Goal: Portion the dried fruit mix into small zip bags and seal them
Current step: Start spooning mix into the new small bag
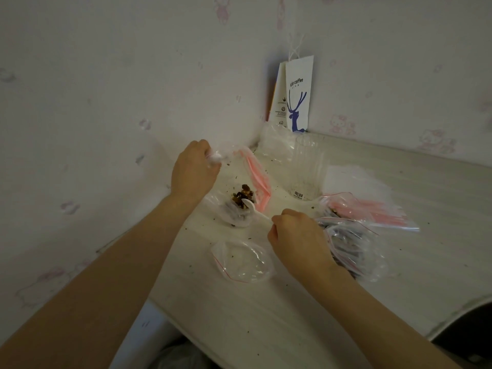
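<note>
Head view: right hand is pinching the white spoon, its handle pointing up-left into the dried fruit inside the big bag near the worktop back-left corner, left hand is gripping the bag's bunched top.

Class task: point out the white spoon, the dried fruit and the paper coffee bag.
white spoon (249,205), head view, on its bowl.
dried fruit (243,194), head view, middle of the pile.
paper coffee bag (299,102), head view, its printed front.
</note>
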